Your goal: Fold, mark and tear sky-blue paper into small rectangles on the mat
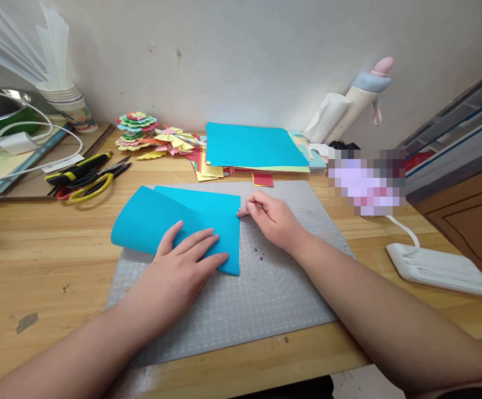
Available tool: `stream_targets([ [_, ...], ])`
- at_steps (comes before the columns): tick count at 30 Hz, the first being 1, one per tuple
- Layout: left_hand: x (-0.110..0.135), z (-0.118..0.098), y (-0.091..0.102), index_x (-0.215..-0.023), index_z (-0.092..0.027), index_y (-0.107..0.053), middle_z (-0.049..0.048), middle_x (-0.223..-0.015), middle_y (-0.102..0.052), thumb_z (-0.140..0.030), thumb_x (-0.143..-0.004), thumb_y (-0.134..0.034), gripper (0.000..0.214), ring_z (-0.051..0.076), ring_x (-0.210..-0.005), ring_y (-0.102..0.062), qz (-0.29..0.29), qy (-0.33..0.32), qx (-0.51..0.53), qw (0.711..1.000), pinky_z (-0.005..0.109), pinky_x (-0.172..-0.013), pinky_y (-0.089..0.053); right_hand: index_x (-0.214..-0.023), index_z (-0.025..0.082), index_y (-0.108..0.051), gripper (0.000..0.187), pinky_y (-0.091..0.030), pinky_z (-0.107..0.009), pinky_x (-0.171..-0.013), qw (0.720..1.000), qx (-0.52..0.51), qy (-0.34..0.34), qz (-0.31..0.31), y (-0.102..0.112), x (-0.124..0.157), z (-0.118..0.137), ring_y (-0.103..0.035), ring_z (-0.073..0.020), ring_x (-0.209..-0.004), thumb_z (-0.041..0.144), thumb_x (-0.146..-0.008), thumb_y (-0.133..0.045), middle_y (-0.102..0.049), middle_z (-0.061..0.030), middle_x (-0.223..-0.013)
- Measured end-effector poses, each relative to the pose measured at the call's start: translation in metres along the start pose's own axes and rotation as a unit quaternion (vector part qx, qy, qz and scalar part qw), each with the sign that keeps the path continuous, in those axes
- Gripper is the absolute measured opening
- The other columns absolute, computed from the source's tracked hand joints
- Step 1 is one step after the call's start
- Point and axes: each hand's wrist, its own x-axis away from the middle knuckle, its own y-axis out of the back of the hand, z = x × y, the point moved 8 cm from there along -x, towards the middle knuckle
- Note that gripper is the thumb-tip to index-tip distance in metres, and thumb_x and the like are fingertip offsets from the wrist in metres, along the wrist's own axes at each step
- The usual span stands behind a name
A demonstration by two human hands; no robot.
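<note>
A sheet of blue paper [153, 219], partly folded over itself, lies on a grey cutting mat [274, 288]. My left hand [185, 260] rests flat on the folded paper, fingers stretched out and pressing it down. My right hand [272, 219] is at the paper's upper right corner, fingers curled and pinched at the folded edge. Whether it holds a small thing there I cannot make out.
A stack of coloured paper with a blue top sheet [251, 147] lies behind the mat. Paper flowers [137, 130], scissors and pliers [87, 177] sit at the back left. A white lamp base [436, 269] stands at the right, cups [68, 105] and cables at far left.
</note>
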Motion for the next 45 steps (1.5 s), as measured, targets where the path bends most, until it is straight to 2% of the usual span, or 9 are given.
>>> stream_targets([
  [6, 0.000, -0.001, 0.001, -0.119, -0.035, -0.057, 0.0028, -0.136, -0.057, -0.019, -0.094, -0.050, 0.030, 0.023, -0.132, -0.046, -0.001, -0.002, -0.001, 1.000, 0.057, -0.115, -0.009, -0.088, 0.024, -0.048, 0.013, -0.048, -0.034, -0.082, 1.000, -0.009, -0.015, 0.004, -0.002, -0.001, -0.006, -0.068, -0.0205, -0.101, 0.024, -0.097, -0.040, -0.071, -0.0031, -0.090],
  [34, -0.002, -0.002, 0.003, -0.119, -0.034, -0.058, 0.0037, -0.137, -0.057, -0.019, -0.094, -0.050, 0.031, 0.025, -0.131, -0.047, 0.010, -0.004, 0.006, 1.000, 0.061, -0.115, -0.011, -0.088, 0.025, -0.049, 0.013, -0.049, -0.038, -0.084, 0.999, -0.001, -0.031, 0.013, -0.004, -0.002, -0.010, -0.068, -0.0213, -0.101, 0.026, -0.097, -0.040, -0.072, -0.0037, -0.092],
  [40, -0.002, -0.001, 0.002, -0.120, -0.035, -0.058, 0.0026, -0.137, -0.057, -0.019, -0.093, -0.051, 0.031, 0.024, -0.131, -0.047, 0.013, -0.003, 0.004, 1.000, 0.061, -0.115, -0.011, -0.087, 0.024, -0.048, 0.011, -0.048, -0.035, -0.080, 0.999, 0.006, -0.028, 0.013, -0.003, -0.002, -0.007, -0.068, -0.0213, -0.100, 0.024, -0.096, -0.041, -0.071, -0.0035, -0.092],
  [45, -0.002, -0.001, 0.002, -0.120, -0.035, -0.058, 0.0031, -0.137, -0.057, -0.019, -0.094, -0.051, 0.031, 0.024, -0.131, -0.047, 0.015, -0.001, 0.007, 1.000, 0.061, -0.115, -0.012, -0.084, 0.024, -0.046, 0.012, -0.046, -0.030, -0.071, 0.999, 0.027, 0.016, 0.014, 0.002, 0.000, 0.005, -0.068, -0.0216, -0.101, 0.021, -0.094, -0.042, -0.067, -0.0011, -0.083],
])
